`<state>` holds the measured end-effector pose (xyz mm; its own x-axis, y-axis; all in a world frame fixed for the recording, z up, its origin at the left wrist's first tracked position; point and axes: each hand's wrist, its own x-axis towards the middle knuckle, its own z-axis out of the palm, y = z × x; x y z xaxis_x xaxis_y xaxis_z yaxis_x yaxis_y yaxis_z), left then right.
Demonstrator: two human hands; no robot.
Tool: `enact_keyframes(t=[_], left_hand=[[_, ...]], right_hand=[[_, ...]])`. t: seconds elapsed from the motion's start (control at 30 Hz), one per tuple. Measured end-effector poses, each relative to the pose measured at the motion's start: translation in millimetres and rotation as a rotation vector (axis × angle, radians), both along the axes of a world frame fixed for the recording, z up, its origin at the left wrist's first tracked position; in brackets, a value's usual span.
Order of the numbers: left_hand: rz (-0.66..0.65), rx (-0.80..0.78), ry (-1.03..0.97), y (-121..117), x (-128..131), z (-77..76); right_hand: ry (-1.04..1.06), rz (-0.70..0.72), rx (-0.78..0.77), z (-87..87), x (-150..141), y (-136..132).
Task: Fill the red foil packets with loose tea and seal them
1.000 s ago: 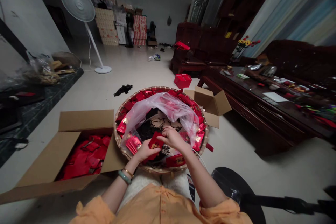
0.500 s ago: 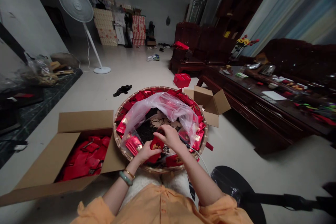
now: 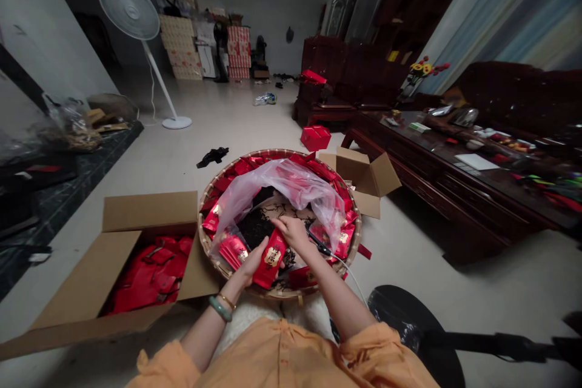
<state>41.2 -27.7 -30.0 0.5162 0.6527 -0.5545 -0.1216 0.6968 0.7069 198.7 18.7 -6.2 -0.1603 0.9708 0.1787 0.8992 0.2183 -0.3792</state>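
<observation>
Since 0.5 s ago your red packet (image 3: 269, 262) has turned: its gold label, partly hidden then, now faces up in full view. It's over the near part of the round woven basket (image 3: 202, 244), by the dark leaves (image 3: 251, 227). Your left hand (image 3: 251, 265) has its grip wrapped round the packet; your right hand (image 3: 293, 235) has its grip pinching the top end. 2 open cartons (image 3: 150, 205) flank the basket.

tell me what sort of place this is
Likely a living room, partly used for storage: a long dark wooden table, a white standing fan and stacked patterned boxes at the far end.
</observation>
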Motion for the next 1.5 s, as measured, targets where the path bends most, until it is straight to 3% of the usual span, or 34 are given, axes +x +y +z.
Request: enact_keyframes(t=[0.07, 0.17, 0.33, 0.53, 0.7, 0.8, 0.93, 1.07, 1.17, 1.27, 1.5], left_hand=[[0.029, -0.022, -0.011, 1.5, -0.5, -1.3], [0.064, -0.041, -0.040, 2.9, -0.3, -0.2], [0.077, -0.031, -0.061, 2.8, 1.3, 2.3], [0.104, -0.021, -0.055, 3.3, -2.9, 0.8], [0.127, -0.031, -0.056, 4.1, -4.3, 1.1], [0.128, -0.021, -0.049, 3.6, -5.6, -0.4], [0.113, -0.037, -0.020, 3.8, -7.2, -3.5], [0.101, -0.041, -0.031, 5.0, -3.7, -3.3], [0.083, -0.037, -0.053, 5.1, 0.3, -1.7], [0.057, -0.040, -0.059, 4.0, 1.5, -0.8], [0.035, -0.031, -0.057, 1.0, -0.9, 0.0]], right_hand=[[-0.020, -0.118, -0.004, -7.3, 13.9, -3.0], [-0.219, -0.284, -0.050, -24.5, 35.1, -12.0], [-0.352, -0.257, -0.257, -45.9, 52.1, -21.8], [-0.366, -0.260, -0.235, -42.8, 54.4, -19.3], [-0.387, -0.263, -0.275, -55.2, 52.3, -23.8], [-0.270, -0.304, -0.305, -60.0, 61.4, -23.8], [0.091, -0.222, -0.271, -44.0, 77.0, -19.8], [0.421, 0.025, -0.292, -8.1, 71.8, -18.8], [0.463, 0.176, -0.392, 15.6, 57.0, -19.0], [0.482, 0.247, -0.489, 28.7, 45.5, -16.5], [0.507, 0.258, -0.551, 31.3, 40.1, -10.4]])
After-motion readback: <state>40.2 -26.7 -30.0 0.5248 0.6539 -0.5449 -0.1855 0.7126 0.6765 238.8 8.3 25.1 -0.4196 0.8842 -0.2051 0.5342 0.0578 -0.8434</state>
